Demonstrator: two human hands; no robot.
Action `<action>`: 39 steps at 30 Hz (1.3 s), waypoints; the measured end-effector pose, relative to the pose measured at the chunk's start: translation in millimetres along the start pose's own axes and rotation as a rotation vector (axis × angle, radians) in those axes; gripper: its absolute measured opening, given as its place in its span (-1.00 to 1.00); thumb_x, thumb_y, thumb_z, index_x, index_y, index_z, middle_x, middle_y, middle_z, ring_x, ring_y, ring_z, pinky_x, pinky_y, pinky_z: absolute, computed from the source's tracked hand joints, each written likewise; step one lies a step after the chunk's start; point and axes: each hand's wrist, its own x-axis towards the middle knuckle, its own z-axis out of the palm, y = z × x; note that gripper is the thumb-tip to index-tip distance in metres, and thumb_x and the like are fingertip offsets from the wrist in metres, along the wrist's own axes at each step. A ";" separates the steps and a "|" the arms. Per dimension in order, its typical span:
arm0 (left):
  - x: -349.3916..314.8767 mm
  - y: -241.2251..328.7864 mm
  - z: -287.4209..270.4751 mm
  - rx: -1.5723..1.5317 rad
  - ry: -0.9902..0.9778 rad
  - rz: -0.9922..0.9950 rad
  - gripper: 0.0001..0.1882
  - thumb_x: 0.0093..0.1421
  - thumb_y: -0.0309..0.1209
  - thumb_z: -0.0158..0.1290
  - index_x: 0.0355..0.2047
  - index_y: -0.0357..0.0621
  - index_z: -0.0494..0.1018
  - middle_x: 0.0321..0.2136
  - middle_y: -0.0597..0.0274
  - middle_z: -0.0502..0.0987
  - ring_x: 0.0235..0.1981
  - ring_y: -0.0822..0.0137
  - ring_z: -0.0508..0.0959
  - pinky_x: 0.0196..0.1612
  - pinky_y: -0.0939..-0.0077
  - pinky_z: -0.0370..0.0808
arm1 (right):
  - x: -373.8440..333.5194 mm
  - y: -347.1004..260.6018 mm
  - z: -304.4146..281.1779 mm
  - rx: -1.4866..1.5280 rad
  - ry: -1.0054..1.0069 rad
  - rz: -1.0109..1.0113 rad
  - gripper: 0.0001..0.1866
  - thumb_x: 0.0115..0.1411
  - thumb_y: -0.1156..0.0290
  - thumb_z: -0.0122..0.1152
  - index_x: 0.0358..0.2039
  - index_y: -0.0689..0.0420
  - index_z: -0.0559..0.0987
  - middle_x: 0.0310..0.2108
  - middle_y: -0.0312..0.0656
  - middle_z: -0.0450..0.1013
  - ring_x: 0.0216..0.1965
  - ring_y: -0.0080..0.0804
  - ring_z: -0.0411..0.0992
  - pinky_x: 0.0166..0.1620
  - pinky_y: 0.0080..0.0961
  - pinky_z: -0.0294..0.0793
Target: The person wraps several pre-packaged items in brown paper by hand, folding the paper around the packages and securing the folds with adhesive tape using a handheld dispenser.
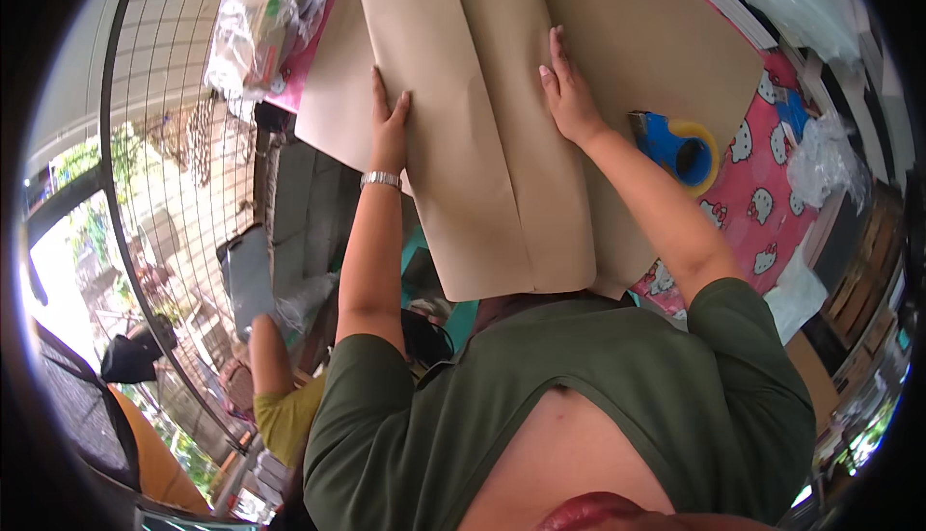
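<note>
A long folded piece of brown kraft paper (pixel 473 174) lies lengthwise in front of me, its near end reaching over the table's edge toward my body. Its two flaps meet along a seam down the middle. My left hand (pixel 390 126) rests at its left edge, fingers stretched out and thumb apart. Against the right edge lies my right hand (pixel 571 97), also flat with the fingers extended. A wider brown sheet (pixel 666 39) spreads underneath on both sides. Beside my right forearm sits a blue tape dispenser (pixel 661 145) with a roll of tape (pixel 709 160).
A pink cartoon-print cover (pixel 762 203) shows on the table at right. Clear plastic bags lie at the far left (pixel 265 29), far right (pixel 801 0) and right (pixel 828 164). A wire mesh screen (pixel 183 68) stands at left. Another person's arm (pixel 272 357) appears at lower left.
</note>
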 end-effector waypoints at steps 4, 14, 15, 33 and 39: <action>-1.3 -10.3 -3.1 0.271 0.028 0.113 -0.32 0.30 -0.37 -0.10 0.35 -0.05 -0.12 0.36 0.03 -0.14 0.37 0.15 -0.07 0.33 0.38 0.00 | 7.1 -8.2 -5.5 -0.590 -0.138 -0.234 -0.34 0.34 0.09 -0.22 0.31 0.22 0.01 0.36 0.04 -0.13 0.38 -0.09 -0.18 0.35 0.01 -0.25; -4.6 -8.0 14.2 0.765 0.116 0.202 -0.35 0.32 -0.12 -0.19 0.32 -0.15 -0.03 0.29 -0.29 -0.07 0.28 -0.17 0.05 0.28 0.20 0.12 | 26.5 -22.2 -14.9 -0.901 -0.381 -0.402 -0.16 0.24 -0.16 -0.17 0.34 0.13 -0.03 0.37 0.10 -0.20 0.38 0.07 -0.26 0.31 0.20 -0.28; -4.4 -5.8 12.4 0.804 0.132 0.212 -0.35 0.32 -0.12 -0.18 0.31 -0.17 -0.03 0.28 -0.33 -0.07 0.27 -0.20 0.06 0.27 0.19 0.12 | 30.0 -33.2 -10.8 -0.931 -0.421 -0.361 -0.12 0.20 -0.21 -0.15 0.35 0.09 -0.05 0.37 0.09 -0.23 0.38 0.11 -0.27 0.28 0.26 -0.28; -64.2 4.7 116.2 1.281 0.065 0.081 -0.12 0.26 0.19 -0.33 0.34 -0.23 -0.18 0.36 -0.12 -0.25 0.39 -0.02 -0.35 0.26 -0.28 -0.44 | -33.9 -19.1 -20.7 0.368 -0.037 0.314 -0.51 0.23 0.23 0.04 0.10 0.24 0.40 0.14 0.04 0.27 0.17 -0.07 0.23 0.22 -0.24 0.15; -68.2 2.6 113.5 1.311 0.042 0.055 -0.20 0.29 0.10 -0.38 0.34 -0.24 -0.19 0.36 -0.13 -0.29 0.38 -0.05 -0.38 0.25 -0.30 -0.48 | -175.5 -55.9 -14.4 -0.170 0.051 0.431 -0.51 0.34 0.18 -0.18 0.05 0.34 0.41 0.07 0.14 0.34 0.25 0.02 0.11 0.22 -0.02 0.04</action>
